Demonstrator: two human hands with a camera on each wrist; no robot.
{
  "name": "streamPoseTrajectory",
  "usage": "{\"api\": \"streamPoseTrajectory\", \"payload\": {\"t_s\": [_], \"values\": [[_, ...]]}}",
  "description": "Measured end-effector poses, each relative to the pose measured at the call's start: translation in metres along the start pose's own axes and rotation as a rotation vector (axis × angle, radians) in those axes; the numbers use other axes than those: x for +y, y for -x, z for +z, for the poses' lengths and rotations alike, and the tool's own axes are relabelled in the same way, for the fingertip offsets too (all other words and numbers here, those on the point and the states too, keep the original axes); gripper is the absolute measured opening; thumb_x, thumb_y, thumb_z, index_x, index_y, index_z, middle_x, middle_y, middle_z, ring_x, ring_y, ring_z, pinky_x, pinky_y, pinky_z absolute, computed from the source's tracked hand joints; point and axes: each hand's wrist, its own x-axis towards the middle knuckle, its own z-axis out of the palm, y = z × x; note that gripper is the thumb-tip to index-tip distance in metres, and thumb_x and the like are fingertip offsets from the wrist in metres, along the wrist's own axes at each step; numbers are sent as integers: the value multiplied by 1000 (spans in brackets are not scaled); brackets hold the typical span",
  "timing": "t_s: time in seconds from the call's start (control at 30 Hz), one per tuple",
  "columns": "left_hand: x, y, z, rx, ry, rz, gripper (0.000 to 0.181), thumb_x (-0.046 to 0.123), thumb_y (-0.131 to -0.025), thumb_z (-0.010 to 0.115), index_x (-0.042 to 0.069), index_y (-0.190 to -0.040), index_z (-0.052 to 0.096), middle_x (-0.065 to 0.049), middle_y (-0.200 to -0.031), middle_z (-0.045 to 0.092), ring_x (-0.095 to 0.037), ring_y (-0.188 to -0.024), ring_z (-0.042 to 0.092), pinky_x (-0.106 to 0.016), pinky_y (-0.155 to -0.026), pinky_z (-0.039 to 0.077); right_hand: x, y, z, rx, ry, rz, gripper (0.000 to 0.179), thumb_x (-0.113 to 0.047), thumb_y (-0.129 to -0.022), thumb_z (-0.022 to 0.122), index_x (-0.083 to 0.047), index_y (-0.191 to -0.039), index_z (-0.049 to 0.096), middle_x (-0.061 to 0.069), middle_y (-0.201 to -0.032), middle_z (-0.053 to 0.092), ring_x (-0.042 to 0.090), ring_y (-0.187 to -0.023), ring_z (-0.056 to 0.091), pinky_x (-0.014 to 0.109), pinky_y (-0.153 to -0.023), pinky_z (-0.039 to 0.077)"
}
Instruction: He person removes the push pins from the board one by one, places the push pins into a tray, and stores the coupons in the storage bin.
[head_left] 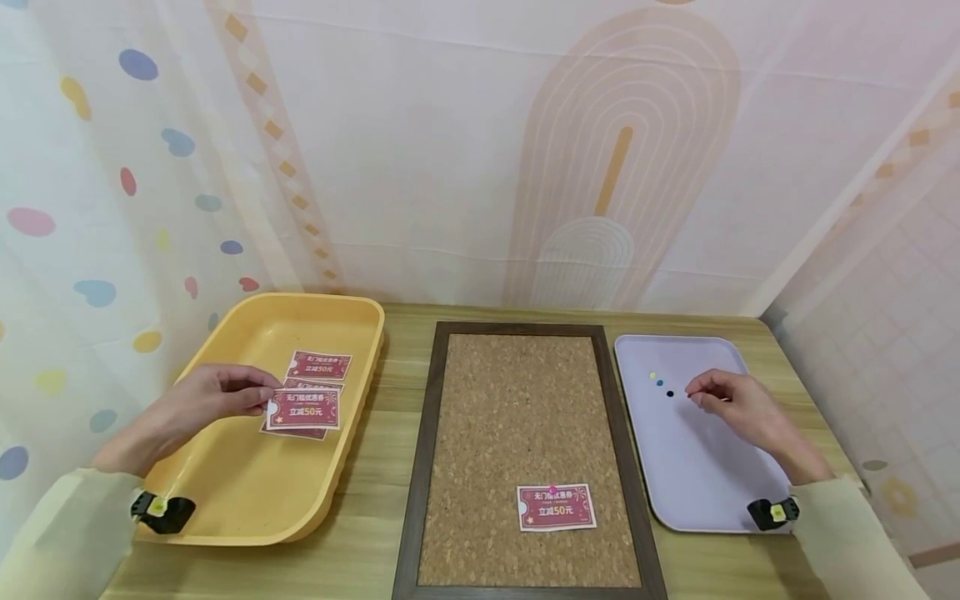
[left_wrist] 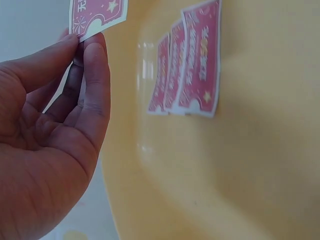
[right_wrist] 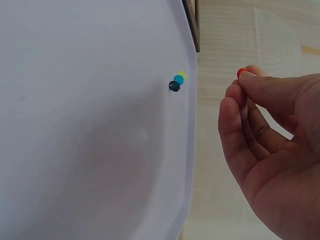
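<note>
My left hand (head_left: pixel 228 393) pinches a red printed coupon (head_left: pixel 303 412) by its left edge, above the yellow tray (head_left: pixel 247 512). Three similar coupons (left_wrist: pixel 202 60) lie overlapping in that tray in the left wrist view. Over the lilac tray (head_left: pixel 697 492), my right hand (head_left: pixel 742 408) holds a red round-headed pushpin (right_wrist: pixel 242 73) between thumb and fingertips. Black (right_wrist: pixel 174 86), blue (right_wrist: pixel 179 79) and yellow (right_wrist: pixel 182 74) pushpins lie close together in the lilac tray. On the corkboard (head_left: pixel 525 408), a pink pushpin (head_left: pixel 552 490) sits at the top of another coupon (head_left: pixel 557 515).
The dark-framed corkboard lies between the two trays on a wooden table (head_left: pixel 375 467). Behind the table hangs a patterned curtain (head_left: pixel 435 167), which also runs along both sides.
</note>
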Motion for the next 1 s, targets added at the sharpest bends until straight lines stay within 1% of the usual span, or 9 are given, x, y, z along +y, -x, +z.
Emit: {"api": "streamPoseTrajectory", "payload": {"t_s": [0.13,0.2,0.33,0.4,0.5,0.6,0.73,0.8,1.0], "values": [[-6,-1,-6,-19,7,-34,29,6,-105,59,-16,-123,62,1,-106,74,-11,-94,71,-25,-82,58,5,0,3,-20,-16,-14,9,10,-96,63,6,-101,69,13,-93,70,5,-78,55,22,-67,49],[-9,-2,-8,-38,16,-57,30,7,-105,59,-16,-124,62,1,-106,74,-11,-93,70,-27,-83,59,9,-1,4,-29,-21,-29,9,11,-96,64,5,-99,69,13,-94,70,5,-79,54,22,-67,49],[-15,-5,-10,-80,24,-75,30,7,-105,60,-17,-123,62,-1,-106,74,-11,-92,69,-30,-84,59,15,-2,9,-26,-11,-65,11,13,-93,65,3,-96,71,11,-94,70,4,-79,55,21,-68,49],[-17,-7,-11,-99,23,-79,30,7,-105,59,-17,-123,62,-2,-106,74,-11,-92,69,-30,-84,59,16,-4,12,-22,5,-67,12,13,-92,66,2,-95,71,9,-93,71,4,-80,55,21,-69,49],[-20,-9,-12,-118,16,-78,30,7,-105,59,-17,-123,63,-4,-107,74,-12,-92,70,-31,-84,59,17,-6,14,-29,23,-43,13,11,-92,67,0,-94,72,8,-93,72,5,-81,57,21,-71,48],[-25,-12,-12,-138,20,-85,31,6,-105,58,-19,-123,61,-5,-108,74,-12,-93,70,-30,-84,59,18,-8,17,-40,41,0,12,9,-93,67,-2,-95,72,7,-94,72,9,-83,57,22,-73,48],[-33,-15,-14,-166,26,-90,32,4,-106,57,-21,-124,59,-7,-110,73,-11,-94,70,-29,-85,59,19,-9,19,-54,50,44,9,6,-94,67,-3,-95,71,6,-94,71,14,-84,57,23,-72,47],[-35,-16,-15,-180,24,-91,32,4,-106,57,-22,-124,58,-8,-111,73,-11,-94,70,-29,-84,59,20,-9,19,-59,56,60,8,4,-95,67,-2,-94,71,6,-93,70,15,-83,57,23,-71,47],[-41,-18,-17,-181,29,-153,35,8,-104,62,-20,-126,59,-9,-112,73,-13,-94,70,-30,-85,59,23,-9,19,-53,80,63,7,4,-94,68,-2,-92,71,6,-90,69,16,-82,57,25,-70,47]]}}
